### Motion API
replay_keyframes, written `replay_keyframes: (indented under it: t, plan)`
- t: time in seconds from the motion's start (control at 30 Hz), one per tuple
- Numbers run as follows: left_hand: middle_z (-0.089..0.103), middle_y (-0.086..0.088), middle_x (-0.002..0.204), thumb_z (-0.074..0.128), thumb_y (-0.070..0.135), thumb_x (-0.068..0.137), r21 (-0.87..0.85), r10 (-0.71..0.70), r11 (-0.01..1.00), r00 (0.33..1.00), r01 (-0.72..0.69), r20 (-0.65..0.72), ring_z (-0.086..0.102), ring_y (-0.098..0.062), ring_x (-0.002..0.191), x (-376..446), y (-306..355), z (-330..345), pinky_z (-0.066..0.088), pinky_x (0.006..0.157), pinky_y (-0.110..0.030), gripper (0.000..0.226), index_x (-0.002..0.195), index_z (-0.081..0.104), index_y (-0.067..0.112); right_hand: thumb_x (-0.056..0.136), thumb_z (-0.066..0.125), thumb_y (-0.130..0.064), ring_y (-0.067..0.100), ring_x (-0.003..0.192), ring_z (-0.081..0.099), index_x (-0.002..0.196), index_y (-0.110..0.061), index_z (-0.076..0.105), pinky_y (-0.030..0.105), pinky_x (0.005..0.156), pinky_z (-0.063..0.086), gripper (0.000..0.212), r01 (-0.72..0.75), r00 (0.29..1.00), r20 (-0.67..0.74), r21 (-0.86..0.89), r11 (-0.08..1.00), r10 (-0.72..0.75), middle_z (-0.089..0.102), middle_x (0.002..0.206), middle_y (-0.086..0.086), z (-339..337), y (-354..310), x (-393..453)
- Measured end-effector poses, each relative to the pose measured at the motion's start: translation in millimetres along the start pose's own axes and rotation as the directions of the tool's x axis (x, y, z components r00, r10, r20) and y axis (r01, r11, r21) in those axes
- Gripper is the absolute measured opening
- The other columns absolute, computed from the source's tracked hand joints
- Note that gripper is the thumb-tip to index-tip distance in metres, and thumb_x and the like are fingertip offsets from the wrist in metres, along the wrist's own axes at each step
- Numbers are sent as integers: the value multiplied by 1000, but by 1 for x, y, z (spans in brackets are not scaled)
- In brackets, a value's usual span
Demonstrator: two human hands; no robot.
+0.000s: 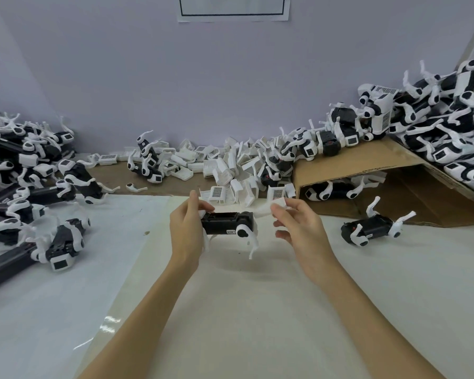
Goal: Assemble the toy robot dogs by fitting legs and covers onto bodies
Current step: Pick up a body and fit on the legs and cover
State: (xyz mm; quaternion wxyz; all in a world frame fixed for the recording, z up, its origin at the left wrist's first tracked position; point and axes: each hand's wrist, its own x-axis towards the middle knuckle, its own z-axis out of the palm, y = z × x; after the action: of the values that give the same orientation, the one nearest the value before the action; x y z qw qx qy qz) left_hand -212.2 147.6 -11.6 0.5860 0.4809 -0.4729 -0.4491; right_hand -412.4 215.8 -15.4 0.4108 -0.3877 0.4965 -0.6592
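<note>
Head camera view, looking down at a white tabletop [257,310] where two bare hands work above the middle. The left hand [185,231] grips the left end of a black toy robot dog body [226,224], fingers curled over its top and thumb side wrapped around the end, holding it level in the air. A white leg [248,236] with a black round hub hangs from the body's right end. A small white label on the body's side carries printed characters too small to read. The right hand [296,217] pinches a white cover [266,207] between thumb and fingertips, just beside the body's right end; the cover is motion-blurred, so whether it touches the body cannot be told.

Behind the hands, a heap of loose white covers [230,165] lies along the wall, several showing dark grid-patterned panels. A pile of assembled black-and-white dogs [25,176] fills the left side. Another large pile [435,124] rises at the right, resting on a sloped sheet of brown cardboard [367,162]; some of these show barcode-like stripes. One uncovered dog body with legs [372,228] lies alone on the tabletop to the right of the hands. A sheet of white paper with a dark border [233,9] is fixed to the pale wall, its text out of view.
</note>
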Motion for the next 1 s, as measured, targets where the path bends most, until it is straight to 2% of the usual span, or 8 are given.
replay_keyframes:
  t: [0.1,0.17,0.27,0.4,0.53,0.67,0.83,1.0]
  plan:
    - [70,-8,81,47,42,113,15,26,1000,999,-26,32,66,-29,89,-4,0,4,50,88,-44,57,72,69,10,96,75,-26,21,66,63,119,-25,62,29,61,52,26,14,999,42,79,997,-17,67,73,6,1,-3,-2]
    - [69,-4,79,47,41,113,26,52,998,998,-53,46,64,-23,84,-8,1,7,48,83,-41,56,71,69,11,96,75,-23,19,86,74,122,-23,63,26,71,58,29,60,996,65,59,996,-64,75,91,3,1,-4,-4]
    - [68,1,76,45,40,114,68,92,993,994,-96,61,63,-19,86,-13,1,10,45,84,-40,57,70,69,13,96,75,-16,21,113,73,124,-8,60,35,90,62,33,88,990,106,88,992,-97,77,115,1,4,-6,-5]
    - [68,0,76,42,42,115,103,158,980,981,-170,109,61,-19,81,-21,1,14,43,78,-39,57,74,69,12,97,69,-29,13,101,71,124,-18,65,30,92,59,29,176,975,149,-58,983,-166,76,102,-2,5,-10,-8]
    - [71,-1,78,36,48,113,119,244,958,960,-261,139,64,-25,81,-30,1,18,46,75,-38,59,77,69,14,98,69,-44,5,108,63,144,-32,60,16,93,48,49,403,907,325,-482,778,-268,63,116,-8,10,0,-17]
    - [73,-6,80,30,59,109,106,236,961,959,-254,158,69,-32,82,-33,2,18,53,78,-52,60,85,71,22,102,68,-30,1,111,59,149,-25,57,11,92,44,49,494,861,407,-531,689,-304,57,119,-10,20,7,-25]
    - [73,-3,79,24,67,105,119,199,969,970,-217,141,70,-20,73,-31,3,16,51,67,-36,62,89,70,29,96,75,-32,8,113,60,150,-25,55,18,93,47,58,549,826,482,-571,610,-292,55,123,-13,21,8,-30]
    - [72,-9,78,21,72,103,134,155,976,977,-174,144,71,-22,76,-30,2,18,55,72,-42,64,85,68,33,92,79,-23,22,116,58,151,-23,53,38,101,50,64,600,800,492,-687,410,-344,56,132,-4,25,11,-31]
